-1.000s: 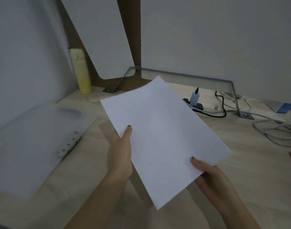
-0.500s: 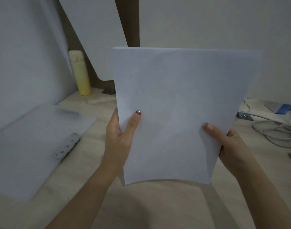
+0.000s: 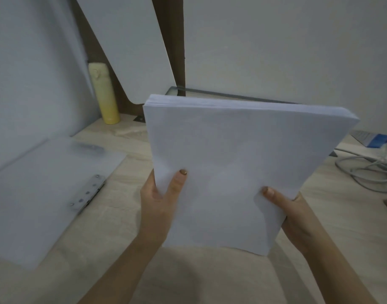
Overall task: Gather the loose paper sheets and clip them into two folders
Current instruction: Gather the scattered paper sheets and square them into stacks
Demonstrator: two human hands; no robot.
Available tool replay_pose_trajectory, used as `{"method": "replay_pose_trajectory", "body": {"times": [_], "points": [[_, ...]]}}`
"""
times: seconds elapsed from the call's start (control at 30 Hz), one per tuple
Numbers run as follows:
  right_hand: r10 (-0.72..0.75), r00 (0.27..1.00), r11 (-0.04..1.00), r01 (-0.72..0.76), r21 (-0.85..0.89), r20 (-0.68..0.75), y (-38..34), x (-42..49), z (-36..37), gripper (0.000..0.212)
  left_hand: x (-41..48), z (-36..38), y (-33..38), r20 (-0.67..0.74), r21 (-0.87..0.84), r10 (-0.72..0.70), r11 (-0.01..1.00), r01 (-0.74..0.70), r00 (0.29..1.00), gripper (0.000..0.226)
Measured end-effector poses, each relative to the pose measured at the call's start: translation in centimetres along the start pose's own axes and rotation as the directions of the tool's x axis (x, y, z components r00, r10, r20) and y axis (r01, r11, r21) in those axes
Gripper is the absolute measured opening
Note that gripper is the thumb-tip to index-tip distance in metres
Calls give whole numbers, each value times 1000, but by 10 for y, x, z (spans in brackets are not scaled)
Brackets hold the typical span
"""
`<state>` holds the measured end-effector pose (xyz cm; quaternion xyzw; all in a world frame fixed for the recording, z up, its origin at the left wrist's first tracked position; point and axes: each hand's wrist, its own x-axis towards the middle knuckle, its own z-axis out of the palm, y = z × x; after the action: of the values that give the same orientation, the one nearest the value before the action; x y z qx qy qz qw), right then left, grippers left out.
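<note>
Both hands are up over the middle of the desk, holding the sheets as one thick stack, stood nearly upright with its top edge tipped away from the person. The left hand grips the stack's lower left edge and the right hand its lower right. Each thumb is pressed on the front face and the other fingers are curled out of sight behind. The top edges look fairly level. I cannot tell whether the bottom edge touches the desk or hangs just above it.

One frosted folder lies flat near the desk's left edge, its metal clip on the side nearest the hands. I see no second folder. A yellow bottle stands in the back left corner, and cables trail along the right side.

To my eye the gathering is done and this is the squaring-up, with nothing clipped yet. Next the stack wants splitting into two parts. One part has to be carried left and laid with an edge under the clip, which will need a freed hand to lift it. A stack this thick may fan or slide once one hand lets go.
</note>
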<state>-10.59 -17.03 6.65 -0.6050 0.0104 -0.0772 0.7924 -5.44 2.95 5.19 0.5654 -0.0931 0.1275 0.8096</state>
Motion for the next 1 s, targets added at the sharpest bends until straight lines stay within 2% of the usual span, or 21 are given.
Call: {"method": "replay_pose_trajectory", "body": {"times": [0.1,0.27,0.4,0.5,0.57,0.67,0.73,0.8,1.0], "points": [[11,999,1000,-12,-23,-30,6,0,1,57,0,0,-5,-29,22,14,1000,-13,999,27],[36,993,997,-44,-71,-112,1,1,-10,63,4,13,-4,-1,70,9,997,-9,1000,27],[66,961,988,-100,-119,-267,-7,-3,-34,55,0,38,-14,49,121,-142,983,135,989,15],[106,912,976,-171,-134,-395,-10,-12,-63,26,-7,67,-33,100,153,-272,955,255,957,26],[123,878,963,-219,-159,-464,-8,-18,-85,18,-13,83,-49,113,181,-385,915,362,916,28],[130,810,925,-307,-224,-572,-5,-31,-125,22,-22,103,-76,147,280,-523,836,471,840,17],[139,764,877,-391,-281,-630,-2,-37,-151,29,-28,115,-91,201,410,-597,771,487,776,32],[157,720,832,-465,-303,-676,-1,-41,-171,32,-32,124,-103,229,495,-661,711,499,715,29],[138,669,691,-593,-412,-731,7,-52,-216,36,-41,152,-127,338,640,-740,634,434,582,44]]}}
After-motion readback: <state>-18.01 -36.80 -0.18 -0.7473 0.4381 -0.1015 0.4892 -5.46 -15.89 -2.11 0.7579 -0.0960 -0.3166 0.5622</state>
